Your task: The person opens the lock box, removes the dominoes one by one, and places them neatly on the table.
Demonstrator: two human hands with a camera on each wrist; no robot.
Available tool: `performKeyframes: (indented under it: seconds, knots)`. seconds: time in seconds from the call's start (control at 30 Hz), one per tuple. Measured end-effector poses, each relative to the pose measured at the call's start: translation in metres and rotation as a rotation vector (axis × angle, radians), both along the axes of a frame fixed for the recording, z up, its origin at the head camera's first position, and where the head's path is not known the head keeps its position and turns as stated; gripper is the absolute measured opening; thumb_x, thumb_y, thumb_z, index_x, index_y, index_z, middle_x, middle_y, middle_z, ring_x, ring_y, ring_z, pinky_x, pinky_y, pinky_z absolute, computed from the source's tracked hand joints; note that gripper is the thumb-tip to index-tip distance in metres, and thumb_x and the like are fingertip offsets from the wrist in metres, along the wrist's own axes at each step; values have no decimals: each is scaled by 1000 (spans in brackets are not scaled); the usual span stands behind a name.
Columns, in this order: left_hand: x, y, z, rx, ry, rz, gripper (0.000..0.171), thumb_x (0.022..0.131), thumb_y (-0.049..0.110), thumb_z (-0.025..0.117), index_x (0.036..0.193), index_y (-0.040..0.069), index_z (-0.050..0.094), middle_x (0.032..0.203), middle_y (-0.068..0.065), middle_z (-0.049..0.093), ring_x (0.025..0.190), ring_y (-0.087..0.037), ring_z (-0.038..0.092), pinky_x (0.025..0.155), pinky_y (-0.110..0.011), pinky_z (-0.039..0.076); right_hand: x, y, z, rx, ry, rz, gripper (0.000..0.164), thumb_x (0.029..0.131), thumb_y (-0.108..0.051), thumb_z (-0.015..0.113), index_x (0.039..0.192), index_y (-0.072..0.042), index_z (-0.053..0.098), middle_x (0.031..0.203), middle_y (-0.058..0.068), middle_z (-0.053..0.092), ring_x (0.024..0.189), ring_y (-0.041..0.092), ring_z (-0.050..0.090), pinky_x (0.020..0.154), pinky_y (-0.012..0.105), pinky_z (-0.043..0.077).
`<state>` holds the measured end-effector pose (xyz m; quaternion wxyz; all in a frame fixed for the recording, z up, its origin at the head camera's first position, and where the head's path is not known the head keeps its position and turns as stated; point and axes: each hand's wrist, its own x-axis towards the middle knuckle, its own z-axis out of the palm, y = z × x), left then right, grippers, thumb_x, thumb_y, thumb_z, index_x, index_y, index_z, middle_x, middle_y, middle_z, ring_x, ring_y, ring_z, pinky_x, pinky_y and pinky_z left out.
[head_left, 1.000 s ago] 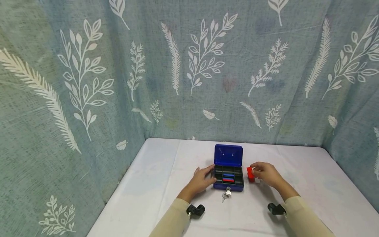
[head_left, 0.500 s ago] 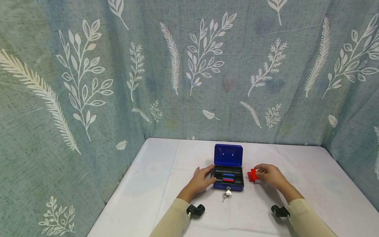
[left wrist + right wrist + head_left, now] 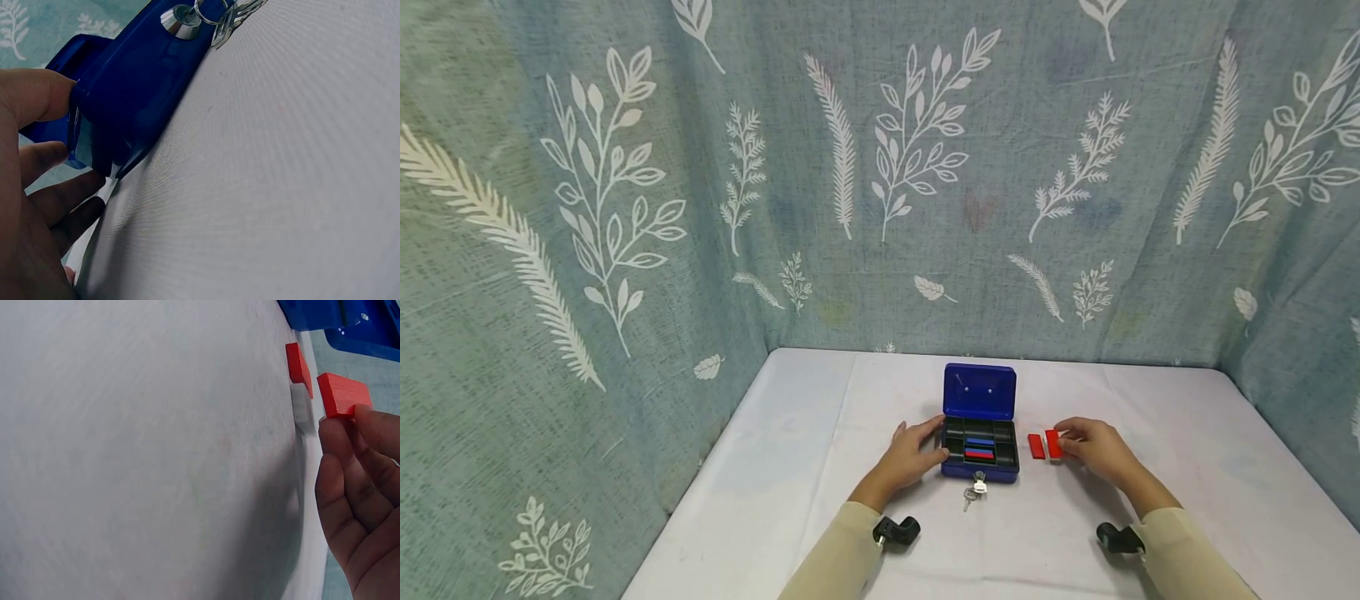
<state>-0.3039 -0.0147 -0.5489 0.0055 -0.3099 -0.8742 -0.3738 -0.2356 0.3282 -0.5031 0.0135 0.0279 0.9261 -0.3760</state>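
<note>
An upright-lidded blue cash box (image 3: pixel 979 390) holds a black compartment tray (image 3: pixel 953 431). Blue and red pieces (image 3: pixel 979 454) lie in its front middle compartment. My left hand (image 3: pixel 913 457) rests against the box's left side, thumb at the front rim and other fingers extended toward the back corner. To the right of the box, my right hand (image 3: pixel 1093 446) pinches a red block (image 3: pixel 344 395) between thumb and fingers, just over the table. Another red block (image 3: pixel 1036 447) lies flat between that hand and the box. Beside it is a whitish block (image 3: pixel 302 406), partly covered in the head view.
Keys (image 3: pixel 969 497) hang on a ring from the lock (image 3: pixel 979 479) at the box's front. White cloth covers the table (image 3: pixel 850 400). A patterned curtain (image 3: pixel 925 167) stands behind it and along the sides.
My right hand has moved slightly right with the red block, away from the other red block, which now lies uncovered. The left hand and box have stayed put.
</note>
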Motion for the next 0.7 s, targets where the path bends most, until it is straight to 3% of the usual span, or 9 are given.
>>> performKeyframes:
  seconds: [0.7]
  knots:
    - [2,1,2,6,-14,5,62,89,34,62,146,14,47,138,-3,56,132,-20,46,116,-54,9,4,11,-6,-31,-9,-36,28,91,-8,66,117,0,65,97,10,66,81,22,57,62,31,52]
